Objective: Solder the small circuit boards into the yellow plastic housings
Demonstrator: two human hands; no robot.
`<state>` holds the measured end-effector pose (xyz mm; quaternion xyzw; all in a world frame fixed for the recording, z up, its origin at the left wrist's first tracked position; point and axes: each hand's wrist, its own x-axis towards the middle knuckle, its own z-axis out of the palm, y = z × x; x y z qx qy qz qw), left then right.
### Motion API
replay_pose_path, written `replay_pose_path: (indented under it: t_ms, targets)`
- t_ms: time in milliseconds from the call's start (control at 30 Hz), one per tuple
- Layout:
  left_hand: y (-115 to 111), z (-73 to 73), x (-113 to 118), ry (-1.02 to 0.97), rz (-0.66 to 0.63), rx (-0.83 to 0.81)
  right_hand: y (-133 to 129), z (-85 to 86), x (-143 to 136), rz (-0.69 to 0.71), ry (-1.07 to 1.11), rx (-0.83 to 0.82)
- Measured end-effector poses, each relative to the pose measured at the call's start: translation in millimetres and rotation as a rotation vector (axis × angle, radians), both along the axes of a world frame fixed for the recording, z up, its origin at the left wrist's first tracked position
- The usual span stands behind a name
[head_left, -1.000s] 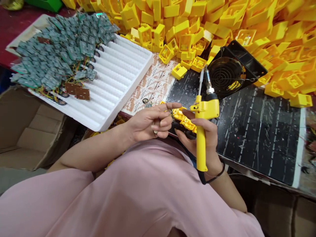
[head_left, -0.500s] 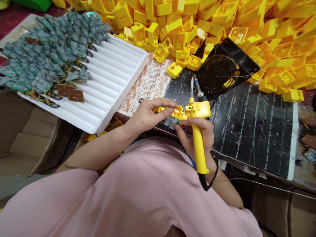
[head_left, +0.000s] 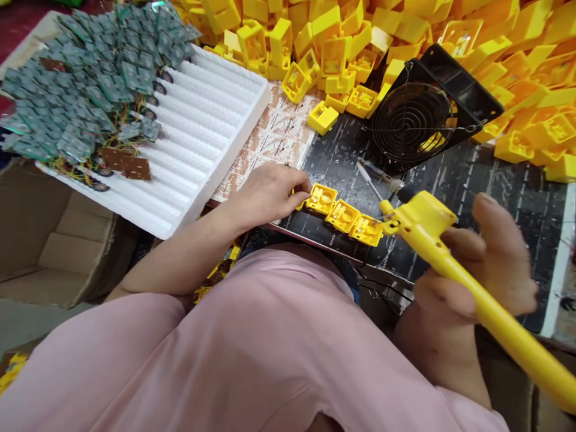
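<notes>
In the head view, a short row of open yellow cases (head_left: 344, 216) lies along the front edge of the black mat. My left hand (head_left: 270, 191) is at the row's left end, its thumb and finger pinched on a yellow case that they mostly cover. My right hand (head_left: 477, 270), smeared by motion, is to the right with a yellow soldering gun (head_left: 432, 231) in its grip. The gun slants from lower right to upper left, and its front end overlaps the rightmost case. Its pale nozzle (head_left: 369, 182) and metal tip point away from me, towards the fan.
A black fan (head_left: 414, 120) stands behind the gun. Yellow cases (head_left: 333, 54) are heaped along the back. On the left, a white foam tray (head_left: 202, 132) bears many grey-green circuit boards (head_left: 94, 90) with wires. A cardboard box (head_left: 58, 240) is below it.
My hands have moved apart, the right one to the right with the gun. The small circuit board between them no longer shows there, and the row of yellow cases is uncovered.
</notes>
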<state>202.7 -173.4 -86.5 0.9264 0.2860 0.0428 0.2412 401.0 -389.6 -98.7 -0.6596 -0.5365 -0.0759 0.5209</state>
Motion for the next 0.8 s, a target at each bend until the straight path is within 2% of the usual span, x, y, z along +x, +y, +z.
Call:
replay_pose_path:
  t_ms: [100,167,300,400,567,667,800]
  targets:
    - [-2.3,-11.2,9.5,0.107,-0.030,0.095,-3.2,-6.5,7.0,-0.132,0.059,0.164]
    - [-3.9,-13.9,12.9,0.124,-0.038,0.126,-2.7,-13.6,10.7,-0.115,0.077,0.194]
    - [-4.0,-10.5,15.2,0.156,-0.041,0.148,-3.3,-18.3,12.4,0.071,-0.022,0.092]
    - [-3.2,-8.6,16.7,0.168,-0.060,0.158,-4.7,-13.3,9.9,0.184,-0.115,-0.028]
    - [-0.9,-7.7,19.9,0.175,-0.078,0.155,2.5,-1.2,7.7,0.323,-0.222,-0.071]
    - [1.3,-5.7,21.7,0.177,-0.112,0.161,11.5,6.3,7.2,0.359,-0.298,-0.122]
    - [2.3,-2.8,25.1,0.196,-0.128,0.214,19.4,12.9,5.4,0.411,-0.352,-0.096]
